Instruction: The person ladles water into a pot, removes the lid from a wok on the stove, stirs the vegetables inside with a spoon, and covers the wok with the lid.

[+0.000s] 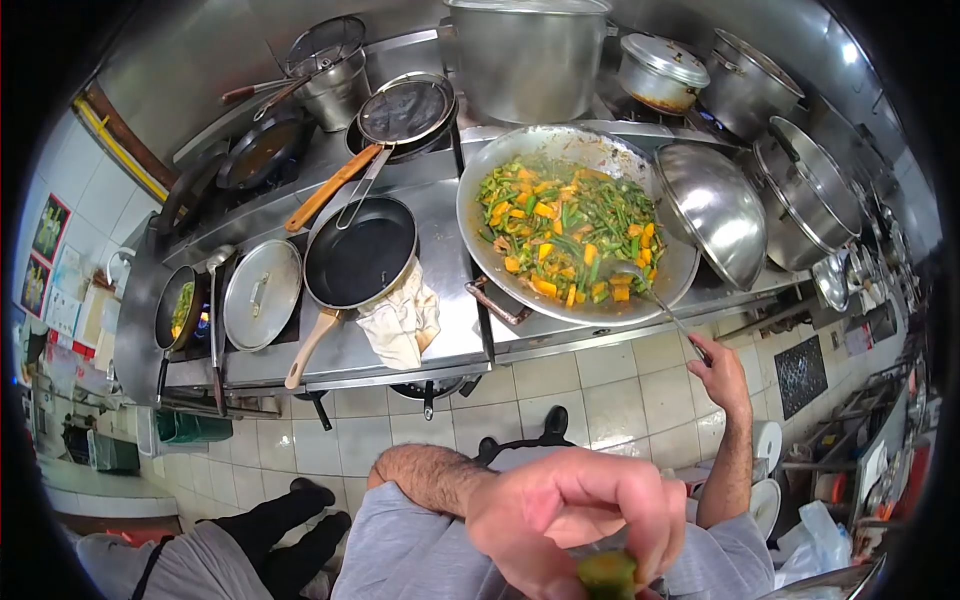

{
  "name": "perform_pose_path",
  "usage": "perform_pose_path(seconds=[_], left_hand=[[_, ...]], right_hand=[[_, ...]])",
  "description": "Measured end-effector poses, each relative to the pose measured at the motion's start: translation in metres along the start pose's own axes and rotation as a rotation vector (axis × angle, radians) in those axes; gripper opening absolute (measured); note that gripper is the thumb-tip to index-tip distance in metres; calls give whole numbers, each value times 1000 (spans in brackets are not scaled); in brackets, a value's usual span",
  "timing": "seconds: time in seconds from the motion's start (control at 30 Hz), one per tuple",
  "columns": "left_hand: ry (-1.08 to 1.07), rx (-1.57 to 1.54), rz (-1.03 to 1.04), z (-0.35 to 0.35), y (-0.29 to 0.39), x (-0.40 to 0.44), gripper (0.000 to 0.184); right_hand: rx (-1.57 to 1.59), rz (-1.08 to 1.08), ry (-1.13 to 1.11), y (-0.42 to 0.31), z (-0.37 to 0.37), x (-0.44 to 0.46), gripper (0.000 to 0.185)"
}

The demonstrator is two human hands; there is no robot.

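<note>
My left hand (575,505) is raised close to the camera, its fingers pinching a small green piece of vegetable (607,574); the exact kind is unclear. Lower right of the stove, my right hand (722,378) grips the handle of a long metal ladle (672,312). The ladle's bowl end rests among the food near the front right of a wide metal wok (478,255). Orange squash chunks and long green beans (570,235) fill much of the wok. A large domed metal lid (715,215) leans against the wok's right rim.
Left of the wok are a black frying pan (360,250), a cloth (400,320), a flat lid (263,295) and a strainer (405,108). Big pots (530,60) stand behind. A small pan (178,310) sits over a flame. Another person's legs (285,535) show at lower left.
</note>
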State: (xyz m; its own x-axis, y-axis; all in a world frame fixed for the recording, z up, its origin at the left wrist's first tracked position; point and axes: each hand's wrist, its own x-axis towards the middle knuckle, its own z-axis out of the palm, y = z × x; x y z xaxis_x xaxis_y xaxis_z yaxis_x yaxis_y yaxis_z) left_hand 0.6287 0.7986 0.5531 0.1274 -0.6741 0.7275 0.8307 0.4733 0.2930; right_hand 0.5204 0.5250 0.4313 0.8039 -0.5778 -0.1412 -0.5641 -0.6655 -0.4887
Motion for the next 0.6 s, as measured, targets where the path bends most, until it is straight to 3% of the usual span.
perform_pose_path(seconds=[0.07, 0.17, 0.27, 0.33, 0.37, 0.47, 0.53, 0.6], left_hand=[[-50, -48, 35, 8, 9, -15, 33], [-98, 185, -56, 14, 24, -29, 32], [-90, 219, 17, 23, 35, -38, 40], [109, 359, -36, 33, 48, -38, 31], [106, 353, -38, 30, 46, -40, 31], [-116, 224, 157, 18, 46, -41, 52], [-47, 414, -15, 22, 60, -40, 35], [87, 462, 19, 14, 64, -41, 36]], right_hand=[[9, 27, 40, -5, 11, -9, 45], [14, 62, 75, -17, 21, -27, 46], [8, 142, 66, -28, 25, -37, 46], [20, 93, 133, -29, 26, -42, 46], [18, 100, 136, -31, 24, -46, 46], [32, 68, 167, -40, 18, -43, 45], [122, -7, 199, -40, 16, -34, 45], [89, -27, 179, -54, 9, -15, 45]])
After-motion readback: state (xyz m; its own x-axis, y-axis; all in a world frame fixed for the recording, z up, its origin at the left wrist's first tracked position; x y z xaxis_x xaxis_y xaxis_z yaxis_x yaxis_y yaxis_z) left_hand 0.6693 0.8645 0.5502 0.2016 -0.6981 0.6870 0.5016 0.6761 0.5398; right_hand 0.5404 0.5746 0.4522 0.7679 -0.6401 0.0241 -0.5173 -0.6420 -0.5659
